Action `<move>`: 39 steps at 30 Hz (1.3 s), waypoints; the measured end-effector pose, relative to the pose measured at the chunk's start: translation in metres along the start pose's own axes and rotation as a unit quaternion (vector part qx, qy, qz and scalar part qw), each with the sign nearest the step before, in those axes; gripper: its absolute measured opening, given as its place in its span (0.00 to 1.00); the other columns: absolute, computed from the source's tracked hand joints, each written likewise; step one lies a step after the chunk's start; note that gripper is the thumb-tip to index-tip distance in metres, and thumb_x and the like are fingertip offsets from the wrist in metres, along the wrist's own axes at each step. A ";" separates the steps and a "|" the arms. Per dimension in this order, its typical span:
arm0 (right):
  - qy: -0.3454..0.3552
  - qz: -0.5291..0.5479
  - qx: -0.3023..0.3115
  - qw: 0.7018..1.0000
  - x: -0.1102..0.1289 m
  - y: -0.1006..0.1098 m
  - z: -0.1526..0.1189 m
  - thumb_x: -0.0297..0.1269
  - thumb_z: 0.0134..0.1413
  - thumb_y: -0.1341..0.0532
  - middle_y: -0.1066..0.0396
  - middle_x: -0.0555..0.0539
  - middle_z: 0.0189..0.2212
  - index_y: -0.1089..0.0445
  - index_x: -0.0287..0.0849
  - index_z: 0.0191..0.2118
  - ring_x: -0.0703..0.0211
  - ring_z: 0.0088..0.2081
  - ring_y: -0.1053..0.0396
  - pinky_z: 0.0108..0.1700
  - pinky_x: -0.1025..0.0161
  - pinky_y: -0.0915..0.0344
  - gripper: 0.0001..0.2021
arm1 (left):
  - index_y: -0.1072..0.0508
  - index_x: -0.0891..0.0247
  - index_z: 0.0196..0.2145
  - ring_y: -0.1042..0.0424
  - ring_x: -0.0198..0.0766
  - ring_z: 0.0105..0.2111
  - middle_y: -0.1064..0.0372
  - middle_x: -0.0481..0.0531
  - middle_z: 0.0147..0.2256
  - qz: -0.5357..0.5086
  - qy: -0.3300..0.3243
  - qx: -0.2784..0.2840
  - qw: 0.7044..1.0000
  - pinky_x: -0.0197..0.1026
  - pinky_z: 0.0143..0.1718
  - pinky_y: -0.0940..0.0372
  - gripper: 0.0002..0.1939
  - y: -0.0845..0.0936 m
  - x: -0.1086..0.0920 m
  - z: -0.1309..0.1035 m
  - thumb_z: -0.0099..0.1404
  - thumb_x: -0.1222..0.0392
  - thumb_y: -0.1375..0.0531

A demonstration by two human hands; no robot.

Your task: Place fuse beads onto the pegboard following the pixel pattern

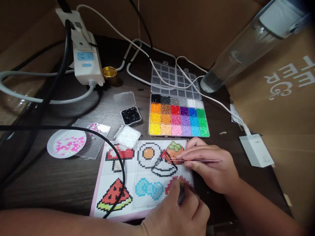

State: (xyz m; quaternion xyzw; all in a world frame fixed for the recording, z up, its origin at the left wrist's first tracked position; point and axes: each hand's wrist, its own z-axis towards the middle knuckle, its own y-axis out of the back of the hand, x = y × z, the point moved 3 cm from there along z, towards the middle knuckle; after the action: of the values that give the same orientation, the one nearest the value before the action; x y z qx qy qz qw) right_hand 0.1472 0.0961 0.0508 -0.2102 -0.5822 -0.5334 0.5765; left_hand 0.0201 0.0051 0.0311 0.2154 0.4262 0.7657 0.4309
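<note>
My right hand (213, 164) pinches thin pink tweezers (201, 160), their tip over the strawberry-like orange figure on the pattern sheet (102, 183). Below it, my left hand (180, 209) is closed at the sheet's lower right, its fingertips around something dark and blurred. A clear pegboard (161, 173) lies over the sheet, with a partly red, black-outlined bead shape (164, 165) between the egg and orange pictures. Behind it are an open multicolour bead case (179, 119), a small box of black beads (130, 115) and one of white beads (128, 136).
At left, a white dish (66, 143) of pink and white beads overlaps another pegboard (94, 147). A black cable (108, 141) crosses the sheet. Behind are a power strip (87, 62), gold cup (109, 72) and bottle (236, 55); a charger (256, 150) lies right.
</note>
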 end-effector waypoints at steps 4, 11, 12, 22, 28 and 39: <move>0.000 -0.008 0.005 1.000 -0.001 0.001 -0.001 0.24 0.56 0.33 0.17 0.44 0.37 0.19 0.45 0.43 0.54 0.38 0.25 0.42 0.54 0.29 0.12 | 0.24 0.60 0.35 0.30 0.44 0.36 0.27 0.47 0.36 -0.004 0.003 -0.004 1.000 0.55 0.42 0.39 0.11 0.001 0.000 0.000 0.69 0.58 0.45; 0.009 -0.010 -0.005 1.000 0.000 0.001 0.001 0.26 0.56 0.33 0.18 0.44 0.35 0.19 0.45 0.43 0.53 0.37 0.25 0.39 0.53 0.28 0.10 | 0.24 0.60 0.36 0.30 0.44 0.36 0.28 0.46 0.36 -0.010 -0.004 0.005 1.000 0.56 0.43 0.41 0.09 0.001 -0.001 0.000 0.68 0.56 0.44; 0.016 -0.011 -0.005 1.000 0.001 0.001 0.001 0.26 0.56 0.33 0.18 0.44 0.34 0.19 0.45 0.43 0.52 0.37 0.25 0.39 0.53 0.28 0.10 | 0.25 0.60 0.36 0.30 0.44 0.36 0.28 0.47 0.36 -0.009 -0.004 0.005 1.000 0.56 0.43 0.41 0.09 0.001 -0.002 0.000 0.68 0.56 0.43; 0.137 -0.049 0.020 0.989 0.006 0.001 -0.002 0.25 0.56 0.34 0.18 0.41 0.38 0.22 0.44 0.49 0.51 0.36 0.25 0.37 0.51 0.28 0.15 | 0.23 0.61 0.37 0.29 0.45 0.37 0.26 0.49 0.38 -0.004 -0.012 0.019 1.000 0.56 0.42 0.38 0.11 0.002 -0.002 0.000 0.69 0.56 0.45; 0.160 -0.086 0.054 0.982 0.010 0.003 -0.005 0.25 0.55 0.35 0.18 0.40 0.39 0.23 0.42 0.49 0.52 0.37 0.27 0.38 0.51 0.28 0.15 | 0.23 0.60 0.37 0.29 0.47 0.38 0.26 0.50 0.39 -0.013 -0.016 0.036 0.999 0.56 0.42 0.38 0.13 0.003 -0.002 0.001 0.69 0.53 0.45; 0.174 -0.095 0.091 0.976 0.014 0.006 -0.004 0.24 0.54 0.37 0.18 0.40 0.39 0.22 0.43 0.44 0.50 0.36 0.26 0.38 0.50 0.28 0.13 | 0.22 0.58 0.37 0.31 0.47 0.39 0.27 0.50 0.39 -0.021 -0.010 0.042 0.999 0.58 0.44 0.38 0.11 0.004 -0.002 -0.003 0.69 0.53 0.43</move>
State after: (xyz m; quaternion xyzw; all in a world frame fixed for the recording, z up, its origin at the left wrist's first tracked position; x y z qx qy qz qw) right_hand 0.1503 0.0895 0.0646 -0.0048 -0.5367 -0.5587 0.6323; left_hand 0.0176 0.0009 0.0333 0.2321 0.4579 0.7360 0.4413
